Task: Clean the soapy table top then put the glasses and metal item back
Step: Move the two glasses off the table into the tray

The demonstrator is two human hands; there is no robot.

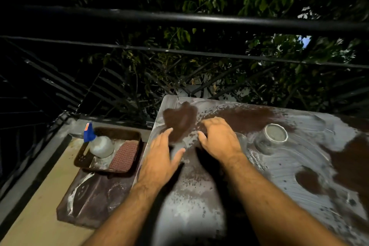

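Glass (180, 147), clear & hard to make out, sits at table's (199, 205) 9 o'clock edge between both hands; likely slick w/ soap & fragile, so grip low round the body. Left hand (161, 158) fingers spread wide beside it; right hand (221, 138) curled, can't tell if gripping. Metal cup (275, 136) at 3 o'clock: stiff, ridged rim.

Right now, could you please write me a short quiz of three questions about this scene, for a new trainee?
1. True or false: the table top is already wiped clean of soap.
2. Where does the spray bottle stand? A) in the brown tray B) on the soapy table C) on the railing
3. Fill in: an upside-down ____ stands beside the right hand.

Key: 1 false, soapy film covers much of it. 2 A, next to a checked cloth. 3 glass. The left hand is empty.
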